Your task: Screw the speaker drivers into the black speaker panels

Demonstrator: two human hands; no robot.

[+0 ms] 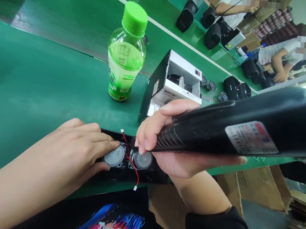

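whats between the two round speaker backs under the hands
In the head view, a red wire runs between the left speaker back and the right speaker back.

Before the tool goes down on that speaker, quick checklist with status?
1. Left hand steadies the black panel, fingers on the left speaker: ok.
2. Right hand grips the black power tool: ok.
3. Tool tip seated at the right speaker: cannot tell, fingers hide it.
4. Red wire clear of the tip: not ok, it runs between the speakers.
5. Green bottle upright, capped, apart from the hands: ok.
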